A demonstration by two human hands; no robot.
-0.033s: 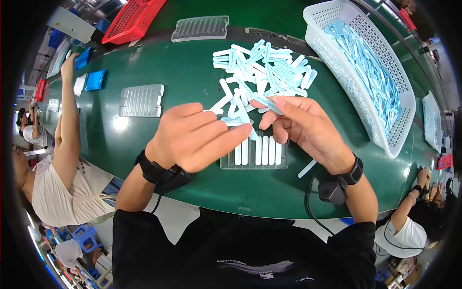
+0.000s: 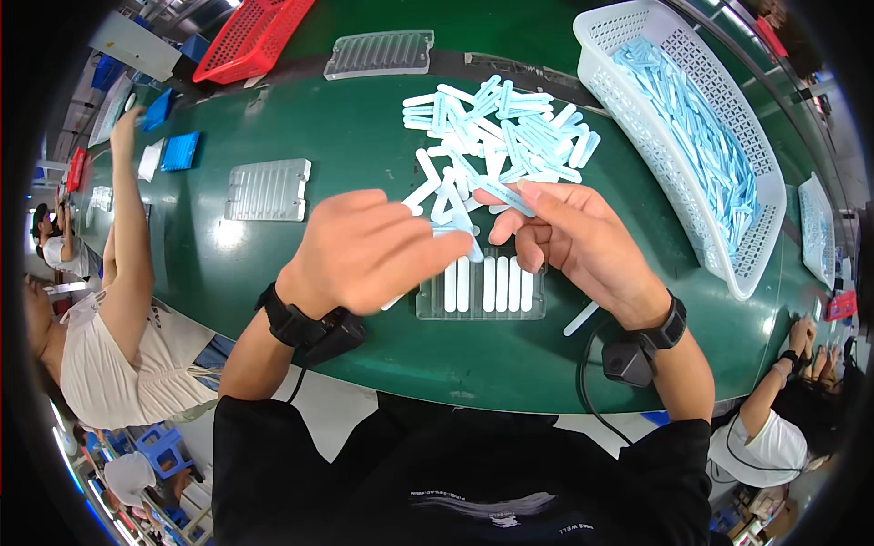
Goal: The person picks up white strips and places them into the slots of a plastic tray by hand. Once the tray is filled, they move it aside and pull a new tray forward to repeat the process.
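Note:
My right hand (image 2: 578, 237) pinches one flat, round-ended pale blue strip (image 2: 503, 196) between thumb and fingers. Its fingertips are just above a clear grooved tray (image 2: 537, 305), where several white strips (image 2: 501, 284) lie side by side. My left hand (image 2: 360, 255) is closed, knuckles up, left of that tray and somewhat blurred. The index fingertip is next to a tilted pale blue strip (image 2: 475, 247); whether it touches it, I cannot tell. A white strip's end (image 2: 393, 302) shows below this hand. Beyond both hands spreads a loose pile of blue and white strips (image 2: 510, 132).
A white perforated basket (image 2: 674, 196) full of blue strips stands at the right. Clear trays lie at the left (image 2: 267, 189) and far side (image 2: 380, 55), near a red basket (image 2: 246, 45). One loose strip (image 2: 580, 318) lies by my right wrist. A co-worker (image 2: 127, 364) reaches at the left.
My left hand has shifted slightly, its fingers curling a little more, and a strip's end now shows below it. My right hand keeps its strip nearly still.

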